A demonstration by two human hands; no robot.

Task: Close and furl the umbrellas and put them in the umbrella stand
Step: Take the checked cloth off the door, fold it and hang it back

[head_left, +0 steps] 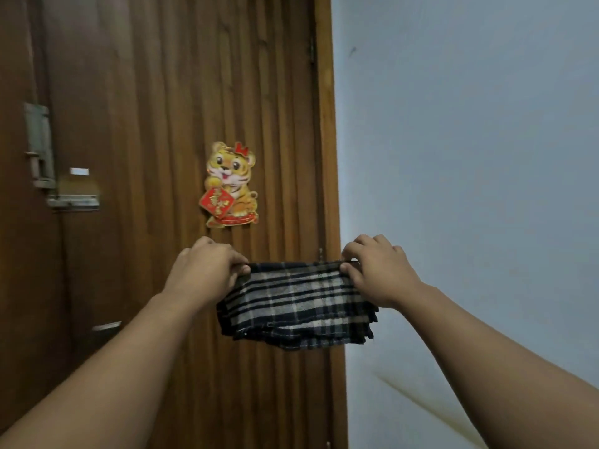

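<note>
Plaid umbrella (296, 303), seemingly folded, between both hands.

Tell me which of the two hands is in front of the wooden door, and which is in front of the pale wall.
The left hand is before the wooden door, below the tiger decoration; the right hand is before the pale wall.

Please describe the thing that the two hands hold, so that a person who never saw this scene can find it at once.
Start at the brown ribbed wooden door with the yellow cartoon tiger sticker. Just below the sticker, the left hand and right hand pinch the top edge of a dark blue and cream checked fabric, stretched between them. It is the only patterned cloth here.
</note>
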